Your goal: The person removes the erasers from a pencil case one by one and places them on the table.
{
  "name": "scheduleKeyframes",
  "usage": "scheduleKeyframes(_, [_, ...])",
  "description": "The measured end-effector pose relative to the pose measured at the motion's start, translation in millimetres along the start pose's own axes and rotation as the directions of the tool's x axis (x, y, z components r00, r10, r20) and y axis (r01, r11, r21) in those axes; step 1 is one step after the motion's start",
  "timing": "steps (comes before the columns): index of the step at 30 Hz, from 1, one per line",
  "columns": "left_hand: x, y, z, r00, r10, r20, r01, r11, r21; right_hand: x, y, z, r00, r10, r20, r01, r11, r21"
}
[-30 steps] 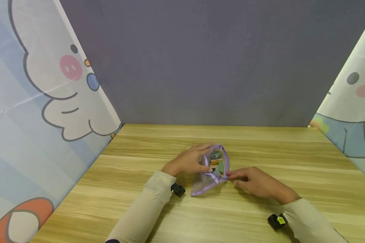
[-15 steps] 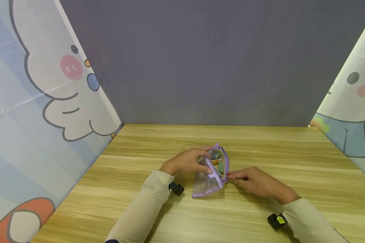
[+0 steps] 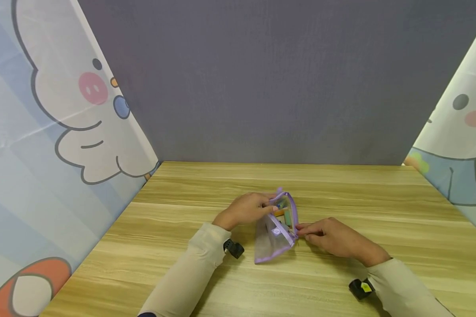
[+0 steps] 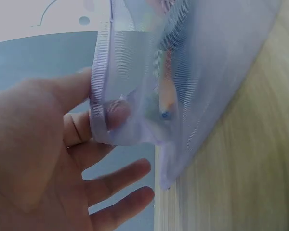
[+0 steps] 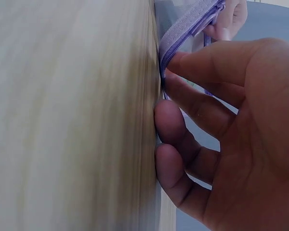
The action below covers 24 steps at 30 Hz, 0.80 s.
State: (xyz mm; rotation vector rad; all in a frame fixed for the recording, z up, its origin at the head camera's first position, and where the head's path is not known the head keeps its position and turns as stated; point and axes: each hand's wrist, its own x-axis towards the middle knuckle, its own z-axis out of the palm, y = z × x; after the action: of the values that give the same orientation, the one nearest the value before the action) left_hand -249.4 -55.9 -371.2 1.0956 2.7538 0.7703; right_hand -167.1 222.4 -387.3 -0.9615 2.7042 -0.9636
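Your left hand [image 3: 246,210] sits near the desk's middle, thumb and forefinger pinched together, the other fingers [image 4: 120,175] loosely spread. Your right hand [image 3: 333,237] lies just right of it, palm down, fingers [image 5: 171,115] curled with tips against the desk surface. Both forearms, in pale sleeves, reach in from the near edge.

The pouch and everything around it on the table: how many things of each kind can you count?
Mesh pouch: 1
Hands: 2, the left hand and the right hand, each pinching the pouch's purple edge
Wrist cameras: 2, one by the left sleeve, one by the right
Table: 1
Small coloured things inside the pouch: too blurred to count
Total: 6
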Motion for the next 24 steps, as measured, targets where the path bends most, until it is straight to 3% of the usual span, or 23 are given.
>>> scheduleKeyframes(4, [-1.5,1.4,-1.3,1.000,-0.012,0.025,0.011,0.999,0.031,0.4,0.4,0.8,1.000,-0.010,-0.009,0.010,1.000,-0.014])
scheduleKeyframes(10, [-5.4,0.0,-5.2,0.995,0.021,0.093,-0.025,0.998,0.050,0.4,-0.6,0.8,1.000,0.002,-0.005,-0.002,1.000,-0.030])
scheduleKeyframes(15, [-6.9,-2.4,-6.5,0.989,0.028,0.148,-0.032,0.999,0.023,0.4,-1.8,0.7,1.000,0.005,-0.006,-0.005,0.999,-0.043])
scheduleKeyframes(24, [-7.9,-4.5,-6.8,0.982,0.001,0.187,0.001,1.000,-0.014,0.6,-3.7,0.5,1.000,0.012,0.004,-0.012,0.999,-0.040])
